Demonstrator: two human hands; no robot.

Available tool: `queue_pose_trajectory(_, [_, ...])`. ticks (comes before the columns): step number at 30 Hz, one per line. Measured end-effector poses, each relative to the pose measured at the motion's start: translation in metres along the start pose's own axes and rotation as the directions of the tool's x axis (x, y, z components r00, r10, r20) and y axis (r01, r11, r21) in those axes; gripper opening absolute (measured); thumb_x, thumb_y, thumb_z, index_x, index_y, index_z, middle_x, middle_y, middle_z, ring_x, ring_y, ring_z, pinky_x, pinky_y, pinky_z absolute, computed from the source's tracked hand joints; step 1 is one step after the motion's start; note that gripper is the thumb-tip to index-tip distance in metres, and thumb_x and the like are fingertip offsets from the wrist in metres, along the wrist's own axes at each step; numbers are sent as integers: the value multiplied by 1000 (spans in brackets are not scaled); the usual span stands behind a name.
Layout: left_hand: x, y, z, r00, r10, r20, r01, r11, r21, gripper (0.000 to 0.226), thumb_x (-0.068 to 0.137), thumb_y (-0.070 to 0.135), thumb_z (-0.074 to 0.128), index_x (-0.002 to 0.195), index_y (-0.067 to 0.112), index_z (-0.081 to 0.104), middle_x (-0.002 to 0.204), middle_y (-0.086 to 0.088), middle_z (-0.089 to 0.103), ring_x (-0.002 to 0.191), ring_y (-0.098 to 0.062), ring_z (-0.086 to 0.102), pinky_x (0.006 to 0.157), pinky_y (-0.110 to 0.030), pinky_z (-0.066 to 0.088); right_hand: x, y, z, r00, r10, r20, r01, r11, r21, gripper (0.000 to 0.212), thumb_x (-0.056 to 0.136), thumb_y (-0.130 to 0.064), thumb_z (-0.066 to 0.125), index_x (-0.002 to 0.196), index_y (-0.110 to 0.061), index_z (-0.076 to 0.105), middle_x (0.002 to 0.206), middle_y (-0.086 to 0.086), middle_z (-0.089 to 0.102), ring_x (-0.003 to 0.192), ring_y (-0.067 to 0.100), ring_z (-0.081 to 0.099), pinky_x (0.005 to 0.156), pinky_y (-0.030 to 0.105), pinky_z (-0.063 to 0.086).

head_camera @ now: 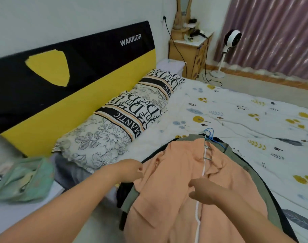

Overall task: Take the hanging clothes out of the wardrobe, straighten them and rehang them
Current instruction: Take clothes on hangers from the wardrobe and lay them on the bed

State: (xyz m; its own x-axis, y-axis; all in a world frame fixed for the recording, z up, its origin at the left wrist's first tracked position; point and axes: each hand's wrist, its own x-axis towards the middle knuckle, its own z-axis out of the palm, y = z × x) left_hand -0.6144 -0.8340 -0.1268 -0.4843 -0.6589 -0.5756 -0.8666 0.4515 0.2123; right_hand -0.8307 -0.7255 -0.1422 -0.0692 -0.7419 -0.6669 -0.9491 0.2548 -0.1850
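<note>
A peach jacket [169, 199] with a white zip lies on top of a pile of clothes on the bed [246, 123]. Olive [230, 151] and dark garments [272, 199] show beneath it. Blue and white hanger hooks [209, 133] stick out at the pile's far end. My left hand [130, 170] pinches the jacket's left shoulder edge. My right hand [204, 190] rests on the jacket front beside the zip, fingers curled into the fabric. The wardrobe is out of view.
Two patterned pillows [125, 120] lie against a black and yellow headboard [65, 81]. A green cloth bundle [25, 179] sits at the left. A bedside cabinet [190, 50], a standing fan [228, 50] and purple curtains [276, 32] stand beyond the bed.
</note>
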Motion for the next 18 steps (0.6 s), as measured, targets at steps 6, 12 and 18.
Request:
queue_pose_trajectory(6, [-104, -51, -1, 987, -104, -124, 102, 995, -23, 44, 96, 36, 42, 136, 17, 42, 137, -5, 48, 122, -22, 46, 96, -30, 38, -44, -70, 9, 989, -146, -11, 144, 982, -119, 48, 98, -31, 42, 143, -17, 34, 146, 4, 39, 132, 22, 39, 104, 28, 34])
queue_pose_trajectory(12, [-198, -88, 34, 929, -330, -170, 313, 942, -121, 35, 96, 34, 43, 123, 14, 51, 123, -10, 56, 109, -25, 53, 81, -30, 40, -63, -123, 2, 947, -319, 34, 317, 912, -261, 48, 97, -31, 44, 143, -18, 35, 145, 5, 41, 131, 21, 41, 103, 28, 34])
queue_pose_trajectory(18, [-266, -85, 88, 831, -544, -118, 500, 822, -271, 43, 97, 37, 41, 135, 17, 43, 138, -5, 47, 122, -21, 48, 97, -26, 36, -88, -166, -9, 866, -491, 97, 480, 759, -440, 43, 97, -25, 42, 137, -10, 43, 139, 10, 47, 126, 26, 44, 96, 29, 38])
